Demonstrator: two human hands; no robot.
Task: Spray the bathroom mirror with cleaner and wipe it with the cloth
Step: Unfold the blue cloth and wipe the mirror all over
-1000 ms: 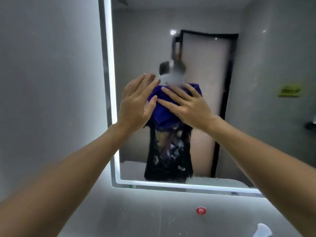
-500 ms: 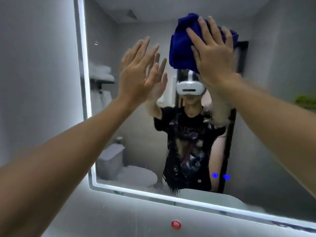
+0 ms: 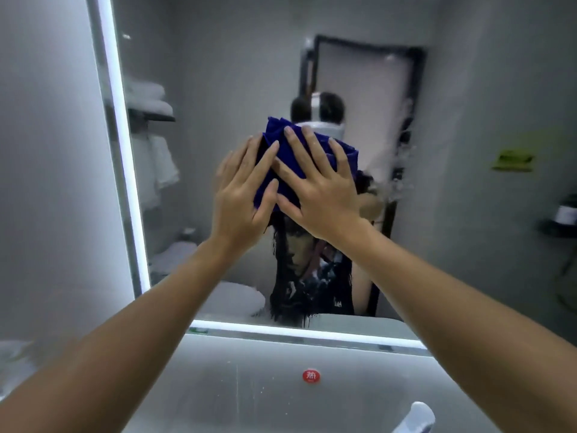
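Note:
The lit-edged bathroom mirror (image 3: 218,73) fills the wall ahead. A crumpled dark blue cloth (image 3: 281,160) is pressed flat against the glass near its middle. My right hand (image 3: 315,195) lies spread on the cloth, fingers apart and pointing up-left. My left hand (image 3: 243,201) presses the cloth's left part, its fingers overlapping the edge. White foam streaks (image 3: 396,157) of cleaner cling to the glass to the right of the cloth. No spray bottle is in view.
Below the mirror is a grey wall strip with a round red sticker (image 3: 311,376). A white tap tip (image 3: 416,415) shows at the bottom right. The grey wall (image 3: 46,182) runs along the left of the mirror's glowing frame (image 3: 125,170).
The cloth and my right hand came down from the mirror's top to its middle. My left hand, held free off the glass half a second ago, now presses the cloth again.

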